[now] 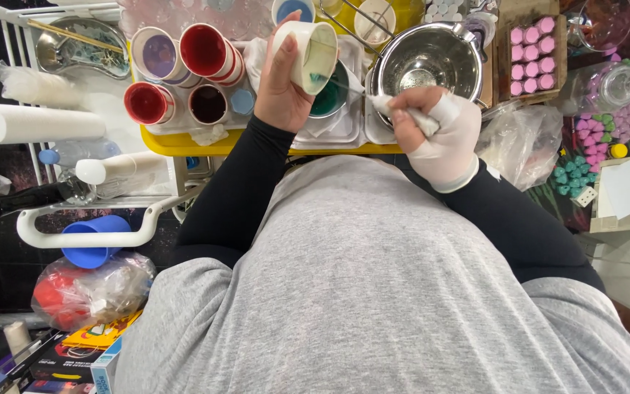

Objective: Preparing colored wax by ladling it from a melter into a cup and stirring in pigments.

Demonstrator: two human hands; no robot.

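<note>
The white paper cup I am working on is tipped on its side, mouth turned toward my right, with a greenish-teal film coating its inner wall. It hangs just above the yellow tray, directly over a cup of dark teal liquid that sits on the tray.

My left hand is bare and wrapped around the white paper cup from behind, fingers curled about its wall and thumb up along the rim, gripping it firmly.

My right hand wears a white glove and is closed into a fist around a small white wad or stick; I cannot tell which. Its tip points toward the white paper cup's open mouth, and a thin strand seems to run from it to the cup, though it is too fine to be sure. This hand hovers at the near edge of the yellow tray, just in front of a steel bowl.

On the yellow tray to the left of the white paper cup stand several cups of red, dark red and purple liquid. Beyond the steel bowl, off the tray's right end, a box of pink round pieces rests.
</note>
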